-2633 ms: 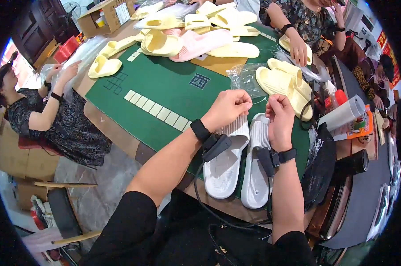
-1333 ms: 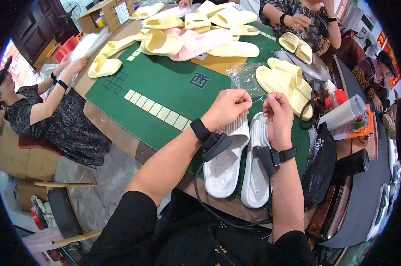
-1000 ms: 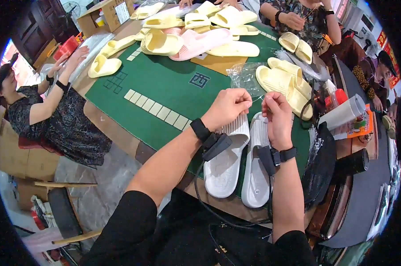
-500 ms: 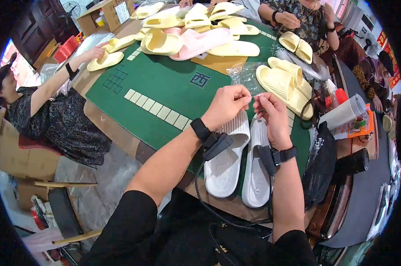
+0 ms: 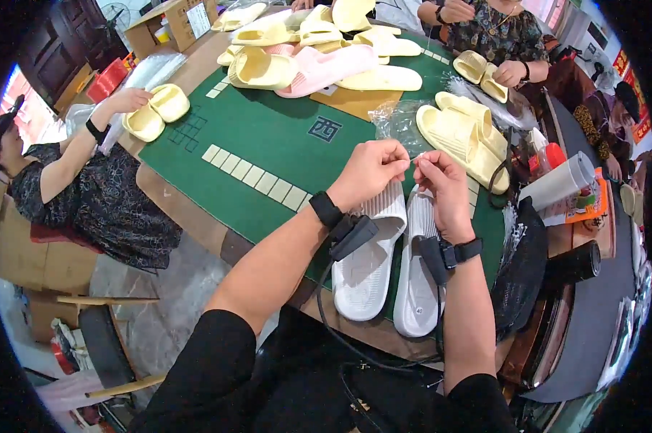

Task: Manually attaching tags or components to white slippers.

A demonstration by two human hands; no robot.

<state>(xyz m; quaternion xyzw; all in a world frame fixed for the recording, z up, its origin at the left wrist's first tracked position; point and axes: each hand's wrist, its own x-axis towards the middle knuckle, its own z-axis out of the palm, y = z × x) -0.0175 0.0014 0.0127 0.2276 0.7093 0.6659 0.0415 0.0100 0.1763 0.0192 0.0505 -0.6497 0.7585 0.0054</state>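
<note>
A pair of white ribbed slippers lies side by side on the green mat [image 5: 268,130], the left slipper [image 5: 362,278] and the right slipper [image 5: 414,289] pointing away from me. Above their toe ends my left hand [image 5: 373,169] and my right hand [image 5: 445,189] meet, fingertips pinched close together. Something small and whitish shows between the fingertips, too small to name. Both wrists carry black straps with dark devices, and a black cable hangs from them. Just beyond my right hand rests a pair of pale yellow slippers [image 5: 467,137], beside crumpled clear plastic [image 5: 398,123].
Yellow slippers [image 5: 261,68] and a pink slipper [image 5: 333,68] are heaped at the far side. At left a person's hand [image 5: 131,99] holds a yellow pair. Another person's hand [image 5: 510,73] touches yellow slippers at far right. A white tumbler [image 5: 560,180] and black bag [image 5: 521,267] stand right.
The person at left has brought two yellow slippers together and drawn them nearer. The far-right person's hand has lowered onto a yellow slipper. My own hands have barely moved.
</note>
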